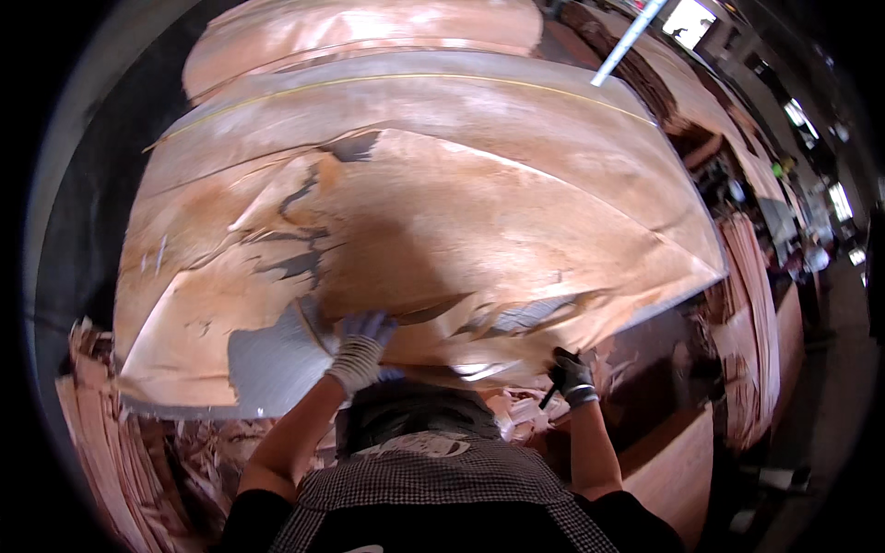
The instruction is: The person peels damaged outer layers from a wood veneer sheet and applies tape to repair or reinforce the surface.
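A thin, light-brown wood veneer sheet (406, 221), creased and torn, lies over a grey board (267, 369) that shows through ragged gaps. My left hand (366, 334), in a pale glove with a ribbed cuff, is at the veneer's near edge, left of centre. Its fingers lie on top, and a pale bit like the thumb shows under the edge, though blur softens the grip. At the near right edge, my right hand (572, 376) wears a grey and dark glove. Closed fingers hold a narrow dark tool (550, 396), its kind unclear. Near the right hand the veneer edge bulges upward.
A yellow line (406, 76) crosses the far part of the stack. Beyond stands another veneer pile (369, 32). Veneer scraps (521, 410) lie below the near edge. Upright veneer bundles (749, 323) stand at right, and more (101, 442) at lower left. A pale bar (630, 41) slants in at upper right.
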Motion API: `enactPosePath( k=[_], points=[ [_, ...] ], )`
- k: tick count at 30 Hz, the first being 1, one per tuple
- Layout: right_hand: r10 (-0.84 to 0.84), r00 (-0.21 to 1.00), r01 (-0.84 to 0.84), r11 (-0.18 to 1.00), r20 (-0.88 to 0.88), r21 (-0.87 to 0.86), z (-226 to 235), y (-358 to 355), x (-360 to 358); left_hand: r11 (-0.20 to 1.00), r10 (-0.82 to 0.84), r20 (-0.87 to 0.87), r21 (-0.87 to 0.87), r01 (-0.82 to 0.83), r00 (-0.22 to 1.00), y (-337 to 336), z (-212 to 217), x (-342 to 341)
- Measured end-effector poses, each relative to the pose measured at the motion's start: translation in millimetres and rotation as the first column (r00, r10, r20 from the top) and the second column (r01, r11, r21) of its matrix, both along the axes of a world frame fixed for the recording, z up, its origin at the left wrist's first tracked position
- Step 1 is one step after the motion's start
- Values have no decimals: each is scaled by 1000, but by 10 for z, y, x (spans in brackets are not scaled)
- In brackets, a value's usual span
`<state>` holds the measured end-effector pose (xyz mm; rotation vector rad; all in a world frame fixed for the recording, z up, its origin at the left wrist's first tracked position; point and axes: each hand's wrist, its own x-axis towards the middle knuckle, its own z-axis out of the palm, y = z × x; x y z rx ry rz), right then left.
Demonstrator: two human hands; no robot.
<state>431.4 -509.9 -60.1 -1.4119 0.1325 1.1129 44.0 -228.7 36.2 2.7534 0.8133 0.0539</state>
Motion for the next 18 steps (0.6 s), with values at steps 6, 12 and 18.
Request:
enactPosePath(
  k=[6,12,18],
  points=[
    [77,996,-72,987,-33,144,-11,109,-86,935,320,36,149,-322,947,715,-687,71],
    [219,952,-183,967,216,-176,223,-70,-11,953,302,-109,60,-297,947,451,-836,146],
    [634,239,58,746,735,-663,393,128,132,952,265,-44,169,-254,963,405,-621,307]
  ],
)
